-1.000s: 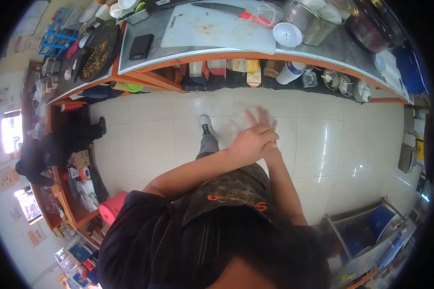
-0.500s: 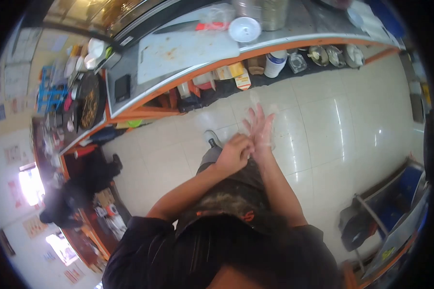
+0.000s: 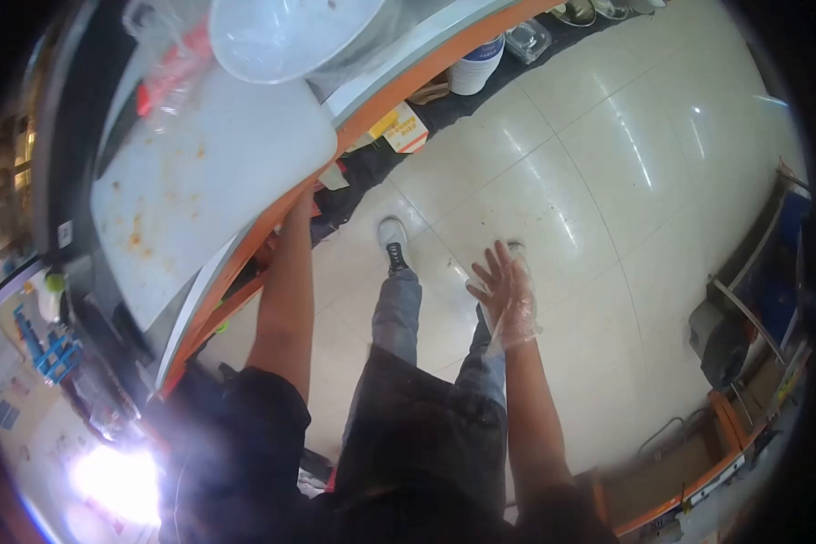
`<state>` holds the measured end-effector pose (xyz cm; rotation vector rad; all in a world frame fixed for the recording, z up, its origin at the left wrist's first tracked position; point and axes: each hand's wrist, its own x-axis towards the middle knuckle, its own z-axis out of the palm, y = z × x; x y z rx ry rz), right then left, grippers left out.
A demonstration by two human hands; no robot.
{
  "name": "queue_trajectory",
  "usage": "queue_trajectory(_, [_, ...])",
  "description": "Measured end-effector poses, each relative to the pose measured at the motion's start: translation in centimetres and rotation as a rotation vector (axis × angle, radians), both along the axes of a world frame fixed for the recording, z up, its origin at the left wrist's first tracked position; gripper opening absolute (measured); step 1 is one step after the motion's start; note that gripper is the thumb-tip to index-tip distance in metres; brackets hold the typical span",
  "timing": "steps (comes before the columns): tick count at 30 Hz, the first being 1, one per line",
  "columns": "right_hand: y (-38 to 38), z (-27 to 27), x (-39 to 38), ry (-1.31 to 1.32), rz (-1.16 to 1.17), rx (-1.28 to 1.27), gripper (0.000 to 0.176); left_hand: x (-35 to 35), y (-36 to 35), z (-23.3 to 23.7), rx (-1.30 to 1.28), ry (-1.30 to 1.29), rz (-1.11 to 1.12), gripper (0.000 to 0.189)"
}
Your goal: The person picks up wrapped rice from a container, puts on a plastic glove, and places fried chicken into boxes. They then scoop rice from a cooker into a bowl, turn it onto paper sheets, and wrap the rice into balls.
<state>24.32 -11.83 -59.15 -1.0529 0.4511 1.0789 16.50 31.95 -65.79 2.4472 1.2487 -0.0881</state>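
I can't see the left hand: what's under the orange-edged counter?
Visible items include a yellow-and-white carton, white stacked cups and a clear container. Hidden behind the counter's edge: the left hand and anything in it.

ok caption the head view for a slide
Spread right hand in clear plastic glove above pale tiled floor; left arm extended under orange-edged counter.

A black short-sleeved top (image 3: 267, 412), dark apron (image 3: 426, 426), grey-blue jeans (image 3: 396, 313) and a pale left shoe (image 3: 392, 232) with dark laces (image 3: 396, 257) are worn, with a loose clear plastic glove (image 3: 515, 331) on the right hand (image 3: 506, 288).
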Motion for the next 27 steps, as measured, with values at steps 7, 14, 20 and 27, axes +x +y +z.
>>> queue_trajectory(7, [12.8, -8.6, 0.7, -0.277, 0.475, 0.006, 0.068, -9.0, -2.2, -1.4, -0.028, 0.015, 0.003, 0.032])
queue_trajectory(14, [17.3, -9.2, -2.2, -0.974, 0.891, -0.25, 0.062, -14.3, -9.0, -0.7, -0.115, -0.082, 0.11, 0.032])
queue_trajectory(20, [17.4, -9.6, -4.0, -1.365, 1.113, -0.389, 0.057, -13.0, -11.1, -0.7, -0.21, -0.191, 0.204, 0.032])
queue_trajectory(27, [25.6, -13.7, -2.6, -1.715, 1.33, -0.414, 0.051, -13.2, -11.8, 0.7, -0.285, -0.344, 0.312, 0.034])
